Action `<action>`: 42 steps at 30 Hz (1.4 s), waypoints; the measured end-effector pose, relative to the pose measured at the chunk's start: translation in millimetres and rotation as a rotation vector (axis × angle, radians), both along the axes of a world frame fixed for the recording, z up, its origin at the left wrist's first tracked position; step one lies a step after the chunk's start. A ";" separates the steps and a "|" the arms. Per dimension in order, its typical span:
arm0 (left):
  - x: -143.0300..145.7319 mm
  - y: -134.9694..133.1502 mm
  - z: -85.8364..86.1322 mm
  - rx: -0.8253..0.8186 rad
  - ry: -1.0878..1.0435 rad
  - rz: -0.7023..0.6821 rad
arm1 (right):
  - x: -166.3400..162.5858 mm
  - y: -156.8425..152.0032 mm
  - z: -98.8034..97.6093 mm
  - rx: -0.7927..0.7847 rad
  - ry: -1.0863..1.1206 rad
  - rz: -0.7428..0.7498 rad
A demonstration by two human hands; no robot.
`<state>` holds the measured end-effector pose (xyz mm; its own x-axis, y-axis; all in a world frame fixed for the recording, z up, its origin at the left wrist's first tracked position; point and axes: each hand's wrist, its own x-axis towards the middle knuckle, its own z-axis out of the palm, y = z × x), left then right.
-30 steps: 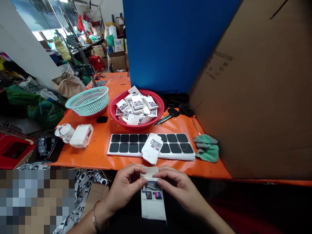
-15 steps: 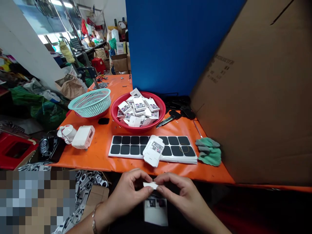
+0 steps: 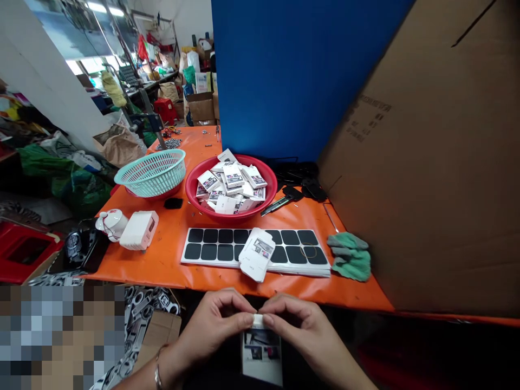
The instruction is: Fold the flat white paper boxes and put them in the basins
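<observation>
A small white printed box (image 3: pixel 262 357) hangs upright below my fingers, over my lap in front of the table edge. My left hand (image 3: pixel 221 319) pinches the left side of its top flap between thumb and fingers. On the right side of that same flap, my right hand (image 3: pixel 294 322) pinches too, thumb toward me. Just beyond the hands, flat unfolded printed boxes (image 3: pixel 257 254) lie on a stack of white sheets with black rounded squares (image 3: pixel 217 251). Whether anything is inside the held box is hidden.
A red basin (image 3: pixel 231 216) full of small white boxes stands behind the sheets on the orange table (image 3: pixel 170 268). Left of it is a mint basket (image 3: pixel 152 173). A green glove (image 3: pixel 351 257) lies right, beside a large cardboard sheet (image 3: pixel 426 189). A box cutter (image 3: pixel 278 205) lies near the basin.
The box's top flap has been tilted down, so more of the printed front shows. Both hands have lowered slightly and stay pinched on the flap.
</observation>
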<state>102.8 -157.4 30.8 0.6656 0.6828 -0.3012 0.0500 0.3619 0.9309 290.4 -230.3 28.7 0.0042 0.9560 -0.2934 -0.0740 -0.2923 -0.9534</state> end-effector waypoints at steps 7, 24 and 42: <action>-14.4 -5.7 -3.3 0.266 0.056 -0.104 | 2.5 -8.4 -7.9 0.022 -0.070 0.084; 14.8 42.5 -56.3 0.855 0.363 -0.121 | 50.8 125.2 -33.5 0.222 -0.738 -0.192; 44.5 66.0 -47.4 1.302 0.591 -0.044 | 48.6 102.0 -45.1 0.163 -0.505 -0.283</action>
